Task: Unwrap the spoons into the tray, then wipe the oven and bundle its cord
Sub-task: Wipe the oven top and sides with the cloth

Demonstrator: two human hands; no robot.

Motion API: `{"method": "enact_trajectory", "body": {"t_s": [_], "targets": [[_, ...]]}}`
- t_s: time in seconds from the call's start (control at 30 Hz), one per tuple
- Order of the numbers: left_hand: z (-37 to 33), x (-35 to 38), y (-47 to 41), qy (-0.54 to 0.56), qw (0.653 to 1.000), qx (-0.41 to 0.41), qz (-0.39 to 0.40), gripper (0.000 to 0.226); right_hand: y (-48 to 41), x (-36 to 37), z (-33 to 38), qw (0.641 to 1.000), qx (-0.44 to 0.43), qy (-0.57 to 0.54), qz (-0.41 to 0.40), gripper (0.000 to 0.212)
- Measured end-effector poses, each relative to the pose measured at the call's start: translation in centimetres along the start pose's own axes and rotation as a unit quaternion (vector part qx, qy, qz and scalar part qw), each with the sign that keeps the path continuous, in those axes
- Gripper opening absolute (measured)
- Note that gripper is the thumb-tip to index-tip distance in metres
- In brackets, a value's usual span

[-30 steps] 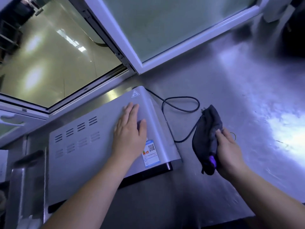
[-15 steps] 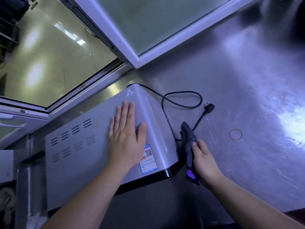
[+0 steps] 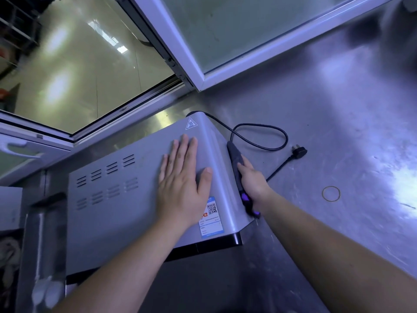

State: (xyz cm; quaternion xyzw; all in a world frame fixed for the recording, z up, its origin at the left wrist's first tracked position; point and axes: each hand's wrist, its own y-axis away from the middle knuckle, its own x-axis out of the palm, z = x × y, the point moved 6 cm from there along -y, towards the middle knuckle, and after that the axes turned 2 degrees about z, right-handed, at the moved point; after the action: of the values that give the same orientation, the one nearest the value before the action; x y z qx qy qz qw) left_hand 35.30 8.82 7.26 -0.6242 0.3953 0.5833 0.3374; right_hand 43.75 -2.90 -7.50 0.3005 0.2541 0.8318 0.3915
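Oven (image 3: 126,213): silver-grey box, vented top, black front edge, on steel counter (image 3: 338,98) | Cord (image 3: 270,129): black, one loose loop right of oven, plug (image 3: 299,151) flat on counter | Cloth (image 3: 233,152): dark, flat against oven's right side

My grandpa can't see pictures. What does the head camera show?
A person's right hand holds a dark cloth against a silver oven, the left hand flat on top. The black cord lies loose on the steel counter.
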Motion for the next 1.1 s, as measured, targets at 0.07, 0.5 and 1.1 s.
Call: {"method": "enact_trajectory", "body": {"t_s": [0.07,0.5,1.1], "targets": [[-0.1,-0.1,0.0,0.003,1.0,-0.002,-0.001,0.072,0.2,0.5,0.9,1.0,-0.013,-0.001,0.014,0.045],[-0.2,-0.1,0.0,0.006,1.0,-0.005,-0.003,0.071,12.4,-0.1,-4.3,0.978,-0.154,0.08,0.115,0.049],[-0.2,-0.3,0.0,0.01,1.0,-0.006,-0.004,0.071,-3.8,1.4,5.0,0.996,-0.032,0.082,0.005,0.049]]}}
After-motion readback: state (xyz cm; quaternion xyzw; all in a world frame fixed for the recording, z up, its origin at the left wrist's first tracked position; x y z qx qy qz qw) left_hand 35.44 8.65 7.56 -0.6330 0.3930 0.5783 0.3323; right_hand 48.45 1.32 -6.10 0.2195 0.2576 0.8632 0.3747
